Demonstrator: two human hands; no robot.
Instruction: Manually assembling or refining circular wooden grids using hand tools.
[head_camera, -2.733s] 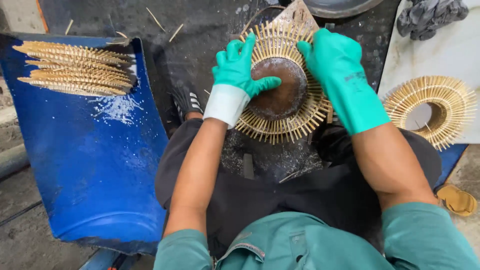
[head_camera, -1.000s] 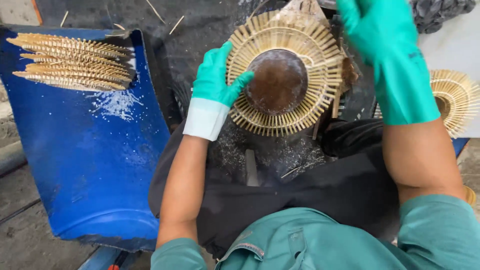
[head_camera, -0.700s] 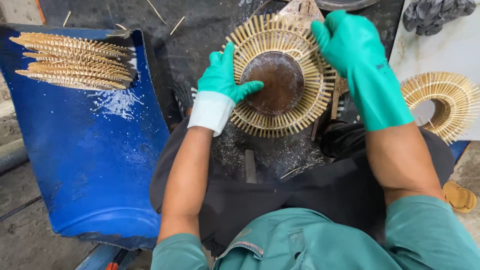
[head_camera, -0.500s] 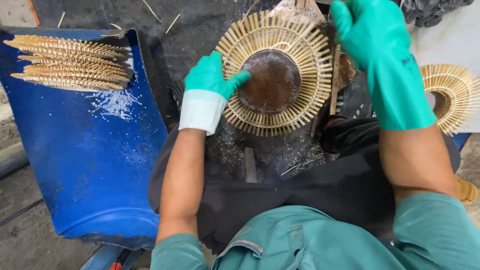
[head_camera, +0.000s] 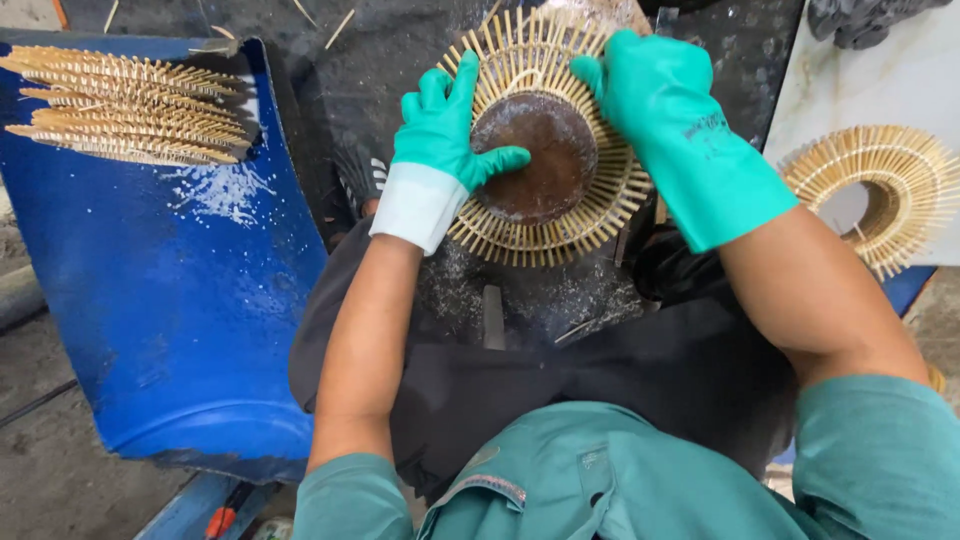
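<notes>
**Both gloved hands on the stick ring**

The blue tray (head_camera: 180, 330) sits off to the left. Dead centre is the round stick ring (head_camera: 545, 215) with its brown disc (head_camera: 535, 160). Left hand (head_camera: 445, 135) lies spread across its left rim, thumb on the disc; right hand (head_camera: 655, 95) presses flat on the upper right.

Both gloved hands, left hand (head_camera: 440, 130), right hand (head_camera: 655, 100), pressing bamboo-stick ring (head_camera: 545, 235) around brown disc (head_camera: 545, 160).
</notes>
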